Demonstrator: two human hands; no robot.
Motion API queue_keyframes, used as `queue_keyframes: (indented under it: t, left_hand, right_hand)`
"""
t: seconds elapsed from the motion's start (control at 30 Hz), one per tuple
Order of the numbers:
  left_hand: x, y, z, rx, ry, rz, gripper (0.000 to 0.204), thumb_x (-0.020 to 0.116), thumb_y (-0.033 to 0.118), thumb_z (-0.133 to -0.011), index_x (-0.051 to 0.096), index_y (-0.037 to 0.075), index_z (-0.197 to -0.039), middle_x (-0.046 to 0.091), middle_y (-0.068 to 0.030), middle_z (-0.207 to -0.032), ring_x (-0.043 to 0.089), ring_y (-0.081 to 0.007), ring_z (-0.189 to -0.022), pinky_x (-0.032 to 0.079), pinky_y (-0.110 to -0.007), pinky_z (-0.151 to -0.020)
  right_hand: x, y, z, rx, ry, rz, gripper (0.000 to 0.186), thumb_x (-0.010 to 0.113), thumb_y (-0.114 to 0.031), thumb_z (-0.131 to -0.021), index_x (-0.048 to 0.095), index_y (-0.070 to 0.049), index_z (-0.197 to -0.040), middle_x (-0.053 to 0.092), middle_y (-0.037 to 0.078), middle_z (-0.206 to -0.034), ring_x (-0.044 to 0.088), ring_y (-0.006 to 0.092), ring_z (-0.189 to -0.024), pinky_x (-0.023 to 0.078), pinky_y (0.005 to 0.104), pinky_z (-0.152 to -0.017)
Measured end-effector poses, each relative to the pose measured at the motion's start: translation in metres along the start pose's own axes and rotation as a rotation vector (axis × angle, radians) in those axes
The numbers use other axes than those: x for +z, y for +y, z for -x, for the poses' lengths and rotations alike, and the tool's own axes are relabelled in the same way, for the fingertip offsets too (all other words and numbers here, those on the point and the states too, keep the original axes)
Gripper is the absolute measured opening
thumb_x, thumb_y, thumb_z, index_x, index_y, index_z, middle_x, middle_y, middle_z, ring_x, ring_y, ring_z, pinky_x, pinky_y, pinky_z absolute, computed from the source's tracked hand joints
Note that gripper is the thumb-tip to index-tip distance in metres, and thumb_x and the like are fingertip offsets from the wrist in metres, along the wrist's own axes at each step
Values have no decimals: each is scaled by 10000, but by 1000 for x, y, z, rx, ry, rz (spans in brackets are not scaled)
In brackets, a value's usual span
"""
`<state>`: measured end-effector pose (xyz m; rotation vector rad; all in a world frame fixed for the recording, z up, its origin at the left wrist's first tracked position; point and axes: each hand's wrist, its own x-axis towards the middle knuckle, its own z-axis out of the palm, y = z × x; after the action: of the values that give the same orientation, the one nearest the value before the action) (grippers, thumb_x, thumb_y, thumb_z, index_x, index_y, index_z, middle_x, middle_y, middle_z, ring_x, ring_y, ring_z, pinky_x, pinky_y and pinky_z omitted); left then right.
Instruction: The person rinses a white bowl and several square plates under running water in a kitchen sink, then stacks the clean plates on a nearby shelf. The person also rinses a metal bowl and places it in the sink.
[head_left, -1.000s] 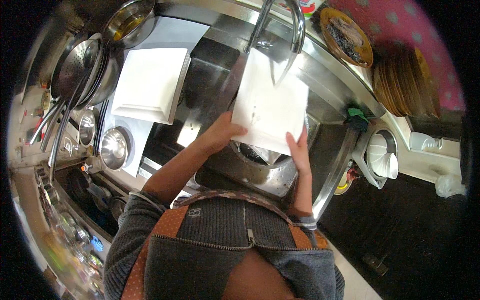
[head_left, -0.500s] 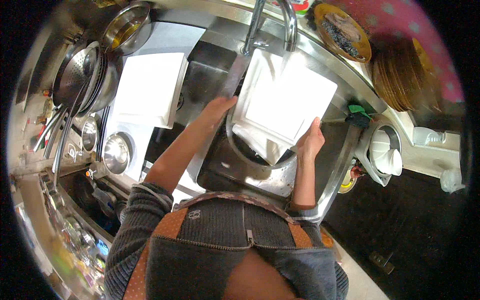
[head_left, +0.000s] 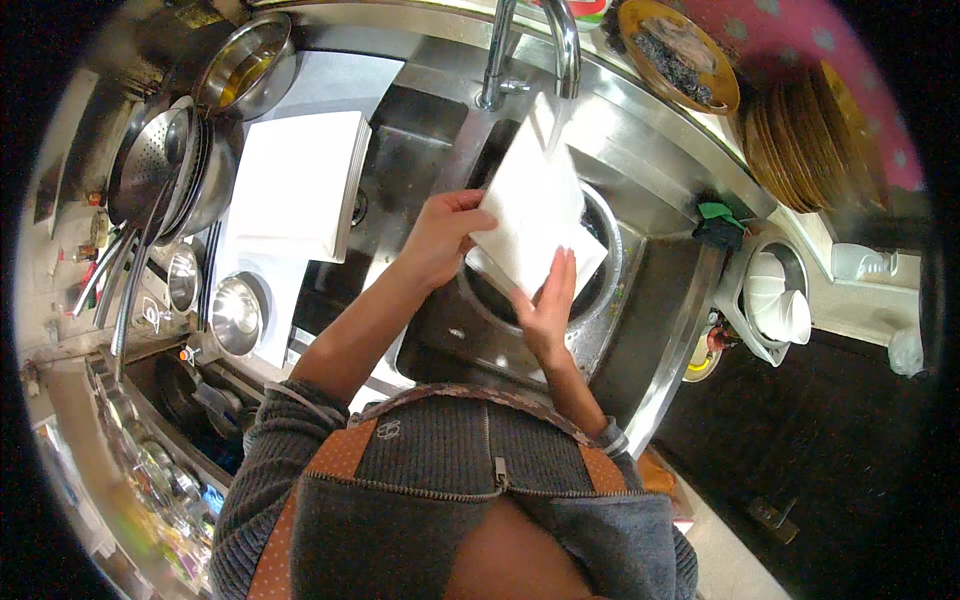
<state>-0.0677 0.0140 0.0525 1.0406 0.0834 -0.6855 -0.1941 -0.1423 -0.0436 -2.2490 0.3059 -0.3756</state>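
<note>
Plate [head_left: 533, 195], newly tilted, between fingers [head_left: 562, 275]

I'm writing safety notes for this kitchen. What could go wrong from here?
The white plate, gripped by the left hand, is under the tap and may be wet, so it could slip and chip the white dish below.
The stacked white plates sit beside the sink's left basin; the left forearm might knock them in.

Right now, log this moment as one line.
left hand: gripping white plate; right hand: touching its lower edge; plate: tilted below faucet, above metal bowl; nearby: white plate stack
</note>
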Motion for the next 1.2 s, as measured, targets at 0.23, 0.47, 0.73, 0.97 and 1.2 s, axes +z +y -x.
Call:
queue_keyframes:
  t: [0.23, 0.47, 0.73, 0.97, 1.2]
  left_hand:
    - [35, 11, 4, -21, -135, 136, 402, 569, 4, -712, 555, -70, -1107, 623, -117, -1039, 593, -223, -981, 464, -313, -871]
    - [-15, 5, -31, -106, 80, -463, 441, 640, 112, -727, 549, -22, -1137, 620, -91, -1009, 597, -187, -895, 470, -311, -800]
    - [-28, 39, 40, -28, 47, -709, 364, 591, 130, -737, 575, -51, -1053, 627, -124, -903, 598, -180, -785, 478, -314, -704]
    - [-94, 71, 125, 133, 723, -367, 580, 648, 71, -637, 460, -111, -1155, 587, -189, -969, 604, -270, -840, 494, -351, -751]
    - [-188, 35, 143, 372, 811, 0, 541, 552, -19, -757, 349, -109, -1250, 556, -188, -1073, 596, -315, -935, 514, -396, -824]
  right_hand:
    - [-31, 20, -19, -46, 175, 111, 449, 629, -30, -716, 525, 62, -1143, 592, 241, -1060, 584, 350, -982, 465, 368, -857]
    - [-71, 37, -42, 749, 21, -989, 391, 665, -83, -791, 539, 97, -1115, 635, 158, -988, 622, 228, -801, 498, 303, -709]
    - [-31, 59, -27, 941, -293, -807, 709, 542, -608, -800, 569, 38, -1092, 614, 171, -1040, 602, 261, -942, 484, 389, -805]
    - [22, 180, 18, 972, -206, 388, 781, 687, -547, -651, 505, 69, -1095, 558, 225, -1139, 582, 347, -1014, 476, 380, -867]
    - [49, 254, 44, 1034, -87, -262, 260, 768, -211, -642, 613, -11, -700, 592, 35, -660, 562, 165, -595, 438, 303, -518]
